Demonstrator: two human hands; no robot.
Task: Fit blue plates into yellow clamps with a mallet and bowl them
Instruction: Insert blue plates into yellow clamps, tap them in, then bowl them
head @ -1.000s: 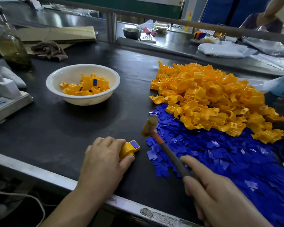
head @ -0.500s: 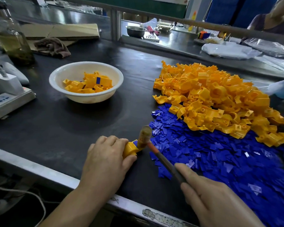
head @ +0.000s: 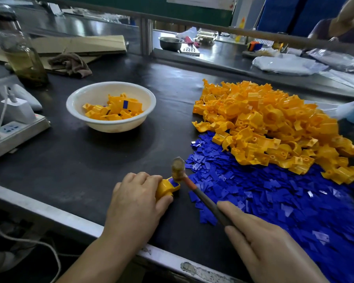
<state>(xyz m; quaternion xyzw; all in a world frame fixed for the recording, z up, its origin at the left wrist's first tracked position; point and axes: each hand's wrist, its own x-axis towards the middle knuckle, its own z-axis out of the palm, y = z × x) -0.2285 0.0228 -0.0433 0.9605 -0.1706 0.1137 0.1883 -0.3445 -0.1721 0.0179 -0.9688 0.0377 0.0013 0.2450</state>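
Observation:
My left hand [head: 134, 203] grips a yellow clamp [head: 167, 187] on the black table, near the front edge. A blue plate [head: 174, 182] sits on the clamp's top. My right hand [head: 268, 248] holds the handle of a small mallet [head: 178, 169], whose head rests on or just above the blue plate. A white bowl [head: 110, 126] at the back left holds several yellow clamps with blue plates. A heap of yellow clamps [head: 264, 123] lies at the right, and a spread of loose blue plates [head: 274, 193] in front of it.
At the left edge are a power strip [head: 12, 133] with a white charger and a glass bottle [head: 20, 54]. A brown rag [head: 70, 63] and cardboard lie behind the bowl. A metal rail crosses the back, with another person's arm [head: 343, 19] beyond.
The mallet head came down from above the blue plates onto the clamp in my left hand and stays at the clamp now. My left hand has kept its hold.

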